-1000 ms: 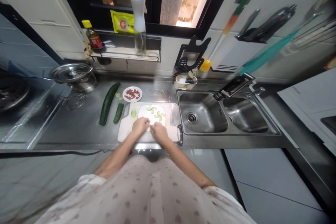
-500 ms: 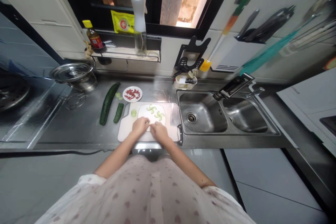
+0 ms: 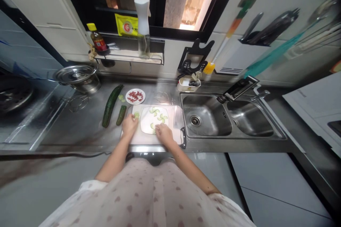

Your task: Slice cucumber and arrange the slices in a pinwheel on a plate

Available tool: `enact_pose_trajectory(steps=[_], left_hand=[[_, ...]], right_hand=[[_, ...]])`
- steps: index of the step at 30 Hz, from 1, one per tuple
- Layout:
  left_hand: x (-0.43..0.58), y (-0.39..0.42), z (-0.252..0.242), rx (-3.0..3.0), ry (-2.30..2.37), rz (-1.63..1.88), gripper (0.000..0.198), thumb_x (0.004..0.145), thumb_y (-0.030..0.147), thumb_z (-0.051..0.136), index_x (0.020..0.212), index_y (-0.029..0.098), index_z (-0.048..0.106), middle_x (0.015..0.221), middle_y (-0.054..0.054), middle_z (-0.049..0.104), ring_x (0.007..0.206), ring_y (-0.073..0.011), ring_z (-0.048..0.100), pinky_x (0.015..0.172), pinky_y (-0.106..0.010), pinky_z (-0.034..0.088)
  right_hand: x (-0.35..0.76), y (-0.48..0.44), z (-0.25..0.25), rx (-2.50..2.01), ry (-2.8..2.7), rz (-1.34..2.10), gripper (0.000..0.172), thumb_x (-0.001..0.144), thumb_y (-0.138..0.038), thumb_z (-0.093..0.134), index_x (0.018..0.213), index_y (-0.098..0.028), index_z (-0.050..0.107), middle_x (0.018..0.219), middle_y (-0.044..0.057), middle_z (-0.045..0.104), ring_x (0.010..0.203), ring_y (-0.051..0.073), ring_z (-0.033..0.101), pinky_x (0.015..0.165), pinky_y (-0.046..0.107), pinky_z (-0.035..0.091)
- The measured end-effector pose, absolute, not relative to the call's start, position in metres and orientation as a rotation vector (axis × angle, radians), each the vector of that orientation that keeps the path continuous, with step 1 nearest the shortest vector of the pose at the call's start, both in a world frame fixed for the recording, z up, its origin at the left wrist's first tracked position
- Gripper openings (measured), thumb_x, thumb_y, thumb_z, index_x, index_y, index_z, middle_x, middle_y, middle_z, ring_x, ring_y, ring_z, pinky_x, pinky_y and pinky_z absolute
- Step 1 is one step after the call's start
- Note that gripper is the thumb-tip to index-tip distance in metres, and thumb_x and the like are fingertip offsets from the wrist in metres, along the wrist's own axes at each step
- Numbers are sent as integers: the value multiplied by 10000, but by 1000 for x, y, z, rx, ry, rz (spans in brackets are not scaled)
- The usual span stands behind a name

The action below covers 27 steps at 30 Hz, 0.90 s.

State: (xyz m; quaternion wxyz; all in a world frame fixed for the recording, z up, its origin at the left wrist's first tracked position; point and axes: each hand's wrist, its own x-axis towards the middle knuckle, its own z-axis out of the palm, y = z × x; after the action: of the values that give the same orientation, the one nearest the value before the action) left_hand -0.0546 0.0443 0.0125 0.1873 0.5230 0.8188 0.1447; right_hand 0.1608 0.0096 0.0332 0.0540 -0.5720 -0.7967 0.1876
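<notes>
A white square plate (image 3: 146, 113) lies on a pale cutting board (image 3: 140, 141). Thin cucumber slices (image 3: 162, 117) form two pinwheel shapes on it, and another slice (image 3: 152, 126) lies near its front. My right hand (image 3: 164, 134) is over the plate's front right edge, fingertips pinched at a cucumber slice by that lone one. On the board's left side, my left hand (image 3: 129, 125) has its fingers pinched at a small stack of cucumber slices (image 3: 136, 114), partly covering it. A knife with a black handle (image 3: 183, 137) rests at the board's right end.
Left of the board lie a long cucumber (image 3: 112, 106), a shorter cucumber piece (image 3: 121, 115) and loose slices (image 3: 121, 97). Behind it stands a small plate of red pieces (image 3: 135, 96). A lidded steel pot (image 3: 80, 78) is at the back left; a double sink (image 3: 205, 117) adjoins on the right.
My left hand has left the plate's front and moved left to the stack of slices. My right hand has stayed by the plate, where a lone slice now shows near the front.
</notes>
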Motion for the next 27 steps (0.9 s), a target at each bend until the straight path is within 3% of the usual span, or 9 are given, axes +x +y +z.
enact_pose_trajectory(steps=[6, 15, 21, 27], left_hand=[[-68, 55, -6, 1452, 2360, 352, 425, 847, 487, 503, 1075, 155, 637, 1041, -163, 674, 958, -292, 629, 784, -333, 446], [-66, 59, -11, 1373, 2332, 438, 354, 804, 446, 566, 985, 161, 672, 1030, -153, 677, 928, -263, 633, 768, -302, 432], [-66, 60, -7, 1237, 2261, 701, 237, 744, 394, 627, 847, 185, 671, 848, -79, 701, 808, -224, 637, 715, -286, 432], [-68, 61, 4, 978, 1976, 1072, 271, 623, 351, 717, 807, 159, 672, 760, -49, 694, 700, -170, 622, 649, -248, 445]], right_hand=[[169, 4, 28, -1693, -2297, 527, 263, 939, -246, 437, 1058, -195, 665, 933, 74, 636, 895, 180, 540, 758, 251, 377], [182, 4, 22, -1659, -2148, 542, 254, 912, -222, 456, 1019, -177, 681, 912, 72, 658, 871, 181, 562, 772, 255, 391], [186, 3, 21, -1660, -2085, 563, 248, 902, -228, 454, 972, -182, 687, 849, 62, 650, 827, 176, 566, 737, 255, 391], [183, 7, 28, -1651, -2028, 587, 254, 899, -234, 441, 962, -183, 683, 832, 59, 645, 806, 177, 573, 730, 263, 404]])
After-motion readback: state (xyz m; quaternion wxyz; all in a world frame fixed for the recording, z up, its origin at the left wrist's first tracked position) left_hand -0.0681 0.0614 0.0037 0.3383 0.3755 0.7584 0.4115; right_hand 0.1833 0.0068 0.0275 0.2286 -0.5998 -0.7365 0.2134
